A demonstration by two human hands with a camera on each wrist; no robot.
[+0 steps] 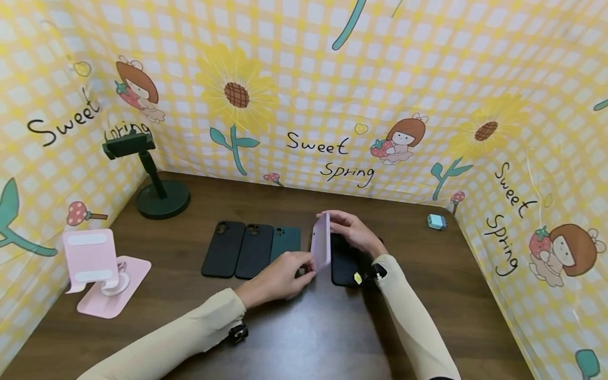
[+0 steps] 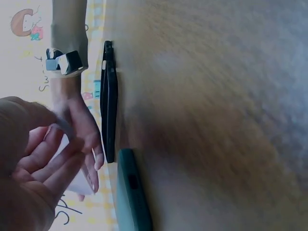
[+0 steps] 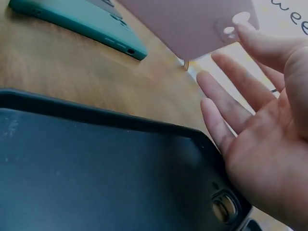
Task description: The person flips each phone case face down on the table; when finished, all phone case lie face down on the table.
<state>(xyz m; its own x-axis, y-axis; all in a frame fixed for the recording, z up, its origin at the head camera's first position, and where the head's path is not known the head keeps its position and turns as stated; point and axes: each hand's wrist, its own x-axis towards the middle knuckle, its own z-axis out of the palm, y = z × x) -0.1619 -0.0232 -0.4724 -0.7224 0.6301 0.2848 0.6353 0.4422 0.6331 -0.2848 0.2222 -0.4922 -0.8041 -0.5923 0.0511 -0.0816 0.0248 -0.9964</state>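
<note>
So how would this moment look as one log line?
left hand: pinches pink case | right hand: fingers straight on its top | case: on edge, above table | green case: flat

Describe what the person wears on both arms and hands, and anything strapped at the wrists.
Both arms are covered by long, close-fitting beige sleeves that end at the wrists. The left hand and right hand are bare: no gloves and no rings that show. A small black strapped device sits at the left wrist; a similar black device with a yellow tag sits at the right wrist.
</note>
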